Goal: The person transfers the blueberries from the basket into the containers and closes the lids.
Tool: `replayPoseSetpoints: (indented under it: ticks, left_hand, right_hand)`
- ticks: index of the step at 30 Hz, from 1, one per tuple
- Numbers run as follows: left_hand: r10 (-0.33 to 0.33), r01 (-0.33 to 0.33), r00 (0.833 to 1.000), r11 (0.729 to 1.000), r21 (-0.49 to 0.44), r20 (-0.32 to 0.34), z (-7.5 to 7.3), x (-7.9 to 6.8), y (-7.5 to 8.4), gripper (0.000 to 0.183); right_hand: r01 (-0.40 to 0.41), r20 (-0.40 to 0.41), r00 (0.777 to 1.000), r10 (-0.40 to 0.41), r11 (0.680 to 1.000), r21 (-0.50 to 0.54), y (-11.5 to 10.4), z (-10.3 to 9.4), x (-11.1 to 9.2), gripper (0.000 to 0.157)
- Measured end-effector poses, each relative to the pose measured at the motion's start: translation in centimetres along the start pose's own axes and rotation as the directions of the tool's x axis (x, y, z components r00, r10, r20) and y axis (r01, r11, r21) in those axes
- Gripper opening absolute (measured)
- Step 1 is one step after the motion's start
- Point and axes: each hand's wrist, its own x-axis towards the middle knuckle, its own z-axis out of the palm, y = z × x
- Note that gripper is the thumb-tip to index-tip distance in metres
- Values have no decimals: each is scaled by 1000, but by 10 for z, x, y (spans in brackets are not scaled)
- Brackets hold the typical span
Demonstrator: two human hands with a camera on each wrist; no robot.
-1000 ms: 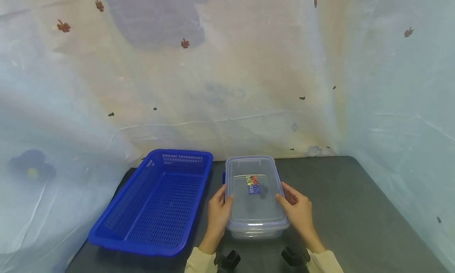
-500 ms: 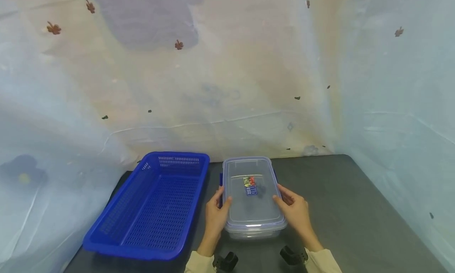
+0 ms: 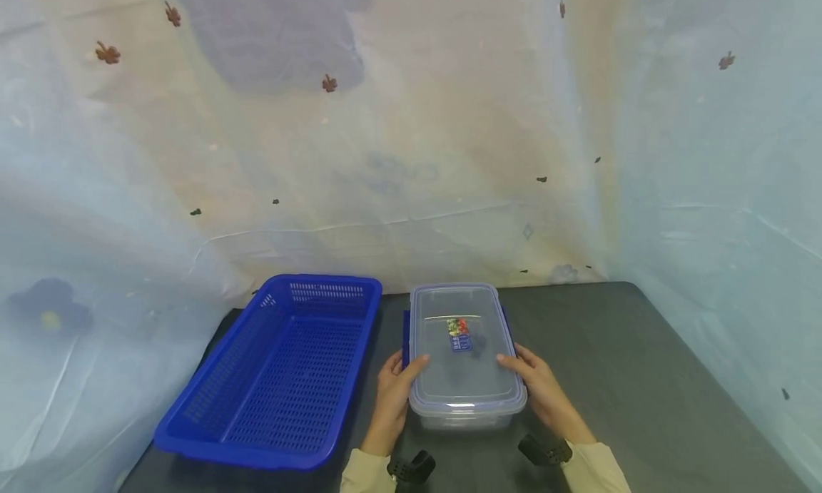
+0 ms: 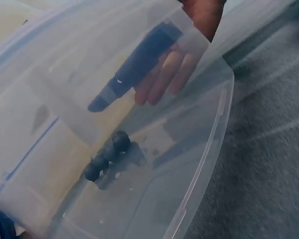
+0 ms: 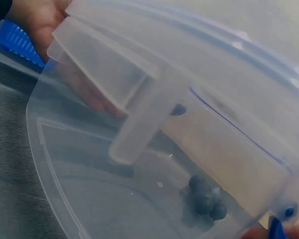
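Note:
A clear plastic food container (image 3: 459, 379) with a lid and a small printed label sits between both hands. Blue clips (image 3: 406, 336) stand along its long sides. My left hand (image 3: 393, 400) grips the left side, thumb on the lid and fingers by the clip. On the opposite side my right hand (image 3: 547, 394) holds it the same way, thumb on the lid's edge. Through the wall, the left wrist view shows several small dark round balls (image 4: 120, 142) clustered on the container's floor, and the far clip (image 4: 144, 59) in front of the right hand's fingers.
A blue perforated plastic basket (image 3: 330, 422) stands on the dark grey table (image 3: 661, 393) left of the container. Patterned cloth (image 3: 449, 143) hangs behind and at both sides. Black straps with small cameras (image 3: 414, 468) sit at the wrists.
Both hands have shifted slightly toward the person along the container's sides, and the left thumb reaches further onto the lid. More of the blue side clips shows. The basket stays put.

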Motion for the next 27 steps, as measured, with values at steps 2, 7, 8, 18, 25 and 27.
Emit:
replayPoseSetpoints:
  ticks: [2,7,8,18,25,27]
  left_hand:
    - [54,-53,998,998,23,-44,3,3,1,73]
    - [113,-101,987,989,103,-115,8,8,7,69]
    - [109,-96,988,989,112,-114,8,9,9,68]
    - [117,-96,990,972,214,-84,7,12,16,58]
    - [129,-104,989,956,274,-74,9,5,30,55]
    - [126,-100,989,956,275,-78,9,6,30,55]
  right_hand:
    - [28,-49,998,-27,999,26,-2,0,1,66]
    - [158,-116,980,-164,986,-53,-10,1,4,73]
    - [180,-116,975,-189,980,-86,-12,1,4,74]
    - [226,-76,965,-252,941,-254,-19,2,3,71]
    - [225,-61,964,-258,918,-327,-22,4,2,65]
    - [220,-54,966,-252,917,-334,-23,5,2,66]
